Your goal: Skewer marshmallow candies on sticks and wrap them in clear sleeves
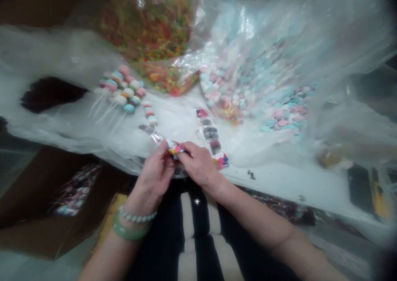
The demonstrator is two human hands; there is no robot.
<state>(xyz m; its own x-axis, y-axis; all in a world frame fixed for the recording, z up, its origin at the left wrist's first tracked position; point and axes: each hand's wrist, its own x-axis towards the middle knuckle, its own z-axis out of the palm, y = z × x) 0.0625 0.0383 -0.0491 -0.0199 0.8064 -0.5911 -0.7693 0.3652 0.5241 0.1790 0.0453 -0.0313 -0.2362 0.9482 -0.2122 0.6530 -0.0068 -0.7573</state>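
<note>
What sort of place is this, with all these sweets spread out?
Probably a sweet-packing workspace: big plastic bags of loose candy, candy lollipops, and a clear wrapper between the left hand and right hand.

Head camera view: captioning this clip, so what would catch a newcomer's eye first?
A big clear bag of pastel blue and pink sweets at the right and a bag of orange and green sweets at the top catch the eye first. At bottom centre, the left hand and right hand pinch a small clear wrapper around colourful candy. Pastel candy sticks lie at left.
</note>
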